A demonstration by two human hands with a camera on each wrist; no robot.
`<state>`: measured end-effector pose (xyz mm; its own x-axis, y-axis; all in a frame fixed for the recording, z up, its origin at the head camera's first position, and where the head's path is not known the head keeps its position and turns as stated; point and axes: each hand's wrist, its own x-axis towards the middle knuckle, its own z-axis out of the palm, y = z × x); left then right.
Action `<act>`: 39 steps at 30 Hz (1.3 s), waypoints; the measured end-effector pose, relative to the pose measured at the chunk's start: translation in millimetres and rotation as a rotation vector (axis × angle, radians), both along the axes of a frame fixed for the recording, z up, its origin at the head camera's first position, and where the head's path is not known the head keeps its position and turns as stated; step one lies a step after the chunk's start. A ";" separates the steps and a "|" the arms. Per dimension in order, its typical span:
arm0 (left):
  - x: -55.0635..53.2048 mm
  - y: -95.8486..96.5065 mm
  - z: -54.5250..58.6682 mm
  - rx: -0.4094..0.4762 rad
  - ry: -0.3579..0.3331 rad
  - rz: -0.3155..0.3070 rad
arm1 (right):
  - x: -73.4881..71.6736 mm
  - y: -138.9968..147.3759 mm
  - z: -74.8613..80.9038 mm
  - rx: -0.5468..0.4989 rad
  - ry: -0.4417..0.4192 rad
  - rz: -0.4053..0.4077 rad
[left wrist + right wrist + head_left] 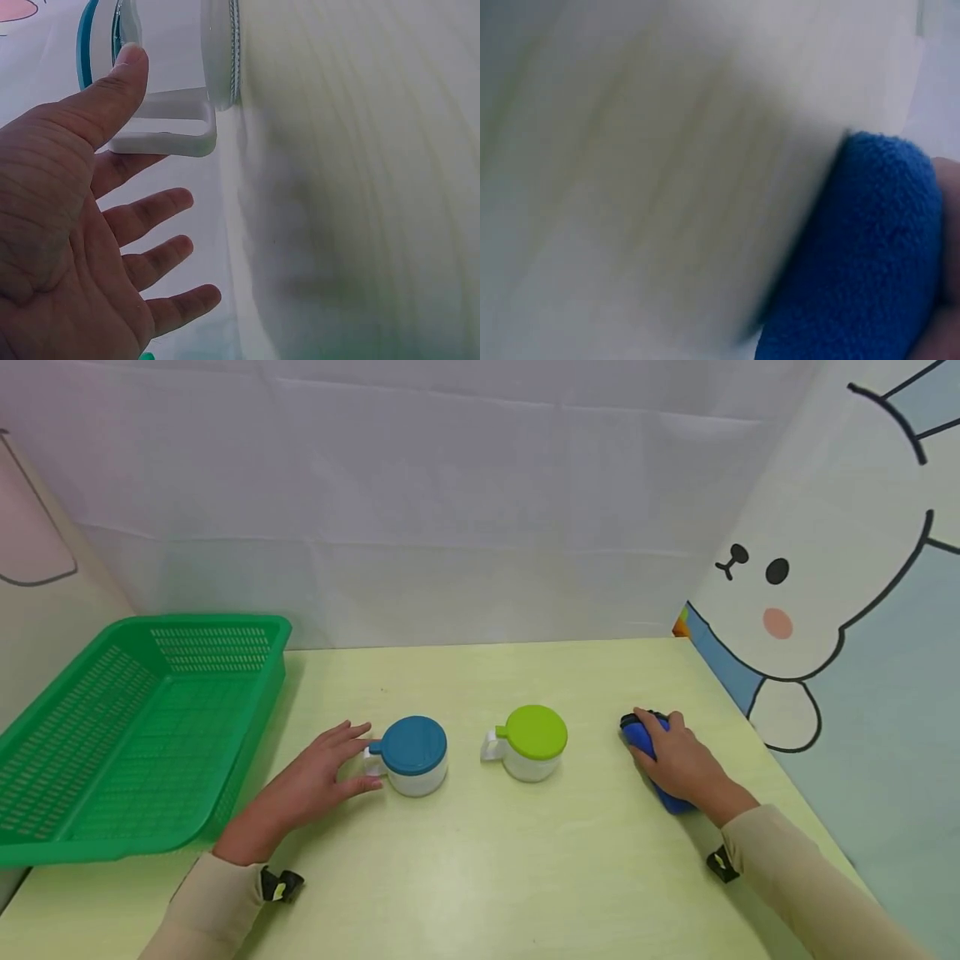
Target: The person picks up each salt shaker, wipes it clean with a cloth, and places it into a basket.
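Note:
My left hand (333,774) reaches to a small white cup with a blue lid (414,746), its fingers spread. In the left wrist view, the thumb lies near side of the cup's square white handle (176,142) and the index finger passes behind it. The other fingers (154,217) stand apart. My right hand (678,760) grips a long blue bundle (670,802) with a fuzzy, towel-like surface and a black far end; its underside is hidden. A similar white cup with a green lid (536,735) stands upright between the hands, its handle to the left.
At the left stands a large green plastic basket (258,739) with perforated sides. The pale yellow table (480,877) meets a white cloth backdrop (450,527). A wall panel with a cartoon drawing (795,635) lies beyond the table's right edge.

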<state>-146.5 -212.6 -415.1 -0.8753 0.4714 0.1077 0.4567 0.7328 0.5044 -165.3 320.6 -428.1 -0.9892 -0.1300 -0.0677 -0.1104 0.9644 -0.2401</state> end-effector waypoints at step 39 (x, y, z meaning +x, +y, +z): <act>7.4 26.2 30.6 0.349 -0.008 0.155 | 1.3 -79.1 110.9 -0.379 0.194 0.113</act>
<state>-139.1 -186.3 -384.5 -0.9348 0.2692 0.2317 0.3491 0.5763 0.7390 -164.0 241.4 -317.2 -0.9570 -0.2183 0.1910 -0.2881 0.7916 -0.5389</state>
